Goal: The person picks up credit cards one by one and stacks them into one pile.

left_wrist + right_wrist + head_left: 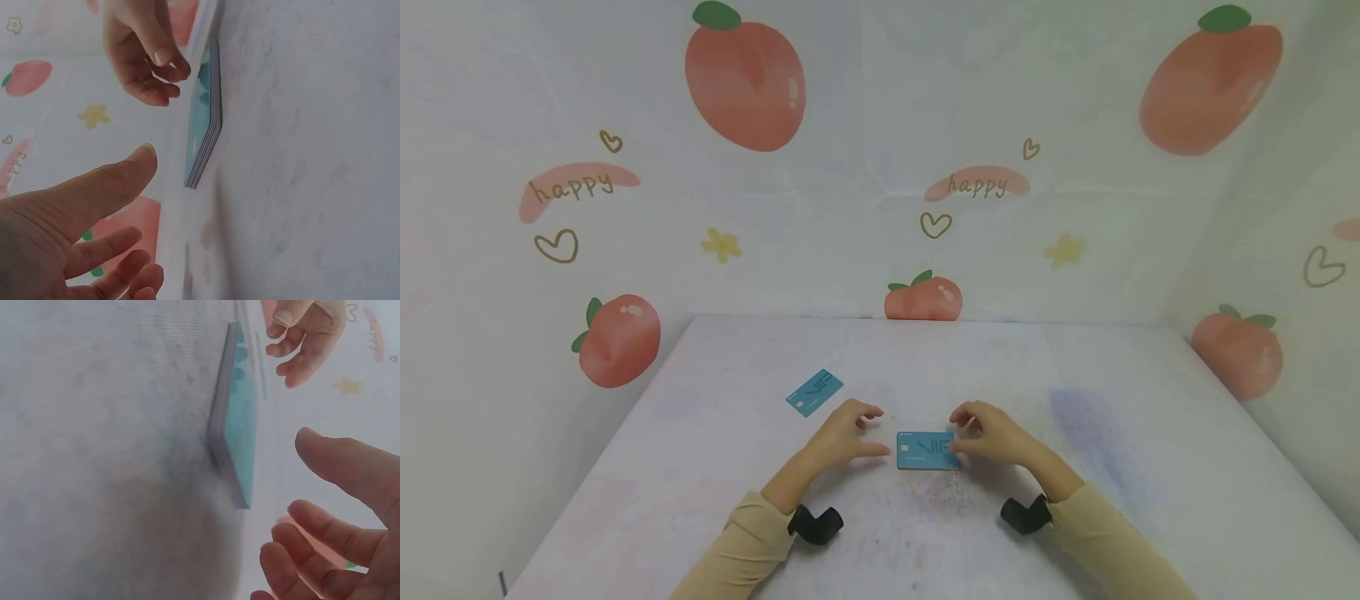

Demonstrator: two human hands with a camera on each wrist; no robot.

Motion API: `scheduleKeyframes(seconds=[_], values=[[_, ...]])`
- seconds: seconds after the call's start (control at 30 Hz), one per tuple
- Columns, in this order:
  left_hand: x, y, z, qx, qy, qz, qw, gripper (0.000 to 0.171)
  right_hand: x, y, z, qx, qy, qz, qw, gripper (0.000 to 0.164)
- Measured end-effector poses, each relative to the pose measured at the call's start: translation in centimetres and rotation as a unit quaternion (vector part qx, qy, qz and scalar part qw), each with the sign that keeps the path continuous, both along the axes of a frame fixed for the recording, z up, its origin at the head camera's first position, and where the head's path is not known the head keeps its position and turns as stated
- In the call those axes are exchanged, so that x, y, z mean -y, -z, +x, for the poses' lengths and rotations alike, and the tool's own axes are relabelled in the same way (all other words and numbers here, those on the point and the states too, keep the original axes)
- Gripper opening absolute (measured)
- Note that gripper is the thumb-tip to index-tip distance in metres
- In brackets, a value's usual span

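Note:
A neat stack of several blue cards (917, 460) lies flat between the two hands, with a chip mark and large lettering on the top card. Its layered edges show in the left wrist view, where the stack (201, 134) sits beyond the thumb. My left hand (841, 437) is just off the stack's left end, thumb and fingers spread apart and holding nothing. At the right end, my right hand (998, 435) has its thumb overlapping the card's corner in the head view. In the right wrist view a gap shows between that thumb (350, 465) and the stack.
One similar blue card (815, 392) lies slanted on the pale table (745, 350), behind and left of the left hand. Black wrist devices (817, 526) sit at both cuffs. A white cloth (850, 208) printed with peaches hangs behind the table.

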State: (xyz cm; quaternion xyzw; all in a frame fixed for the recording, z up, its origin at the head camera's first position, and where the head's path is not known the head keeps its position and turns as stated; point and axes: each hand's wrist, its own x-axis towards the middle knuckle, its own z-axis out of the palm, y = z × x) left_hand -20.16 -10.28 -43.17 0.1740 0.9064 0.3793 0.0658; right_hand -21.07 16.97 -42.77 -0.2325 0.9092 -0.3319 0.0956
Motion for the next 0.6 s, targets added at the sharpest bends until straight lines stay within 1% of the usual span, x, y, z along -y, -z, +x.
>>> scheduleKeyframes(seconds=[0.23, 0.4, 0.6], values=[[0.9, -0.3, 0.0, -0.012, -0.013, 0.01, 0.9998, 0.054, 0.6, -0.8, -0.7, 0.002, -0.008, -0.013, 1.0, 0.035], [1.4, -0.6, 0.0, -0.005, -0.035, 0.016, 0.9992, 0.054, 1.5, -1.2, -1.0, -0.005, -0.019, -0.013, 1.0, 0.034], [1.8, -0.7, 0.0, 0.004, -0.06, 0.021, 0.998, 0.054, 2.8, -1.6, -1.7, -0.001, -0.028, -0.008, 1.0, 0.034]])
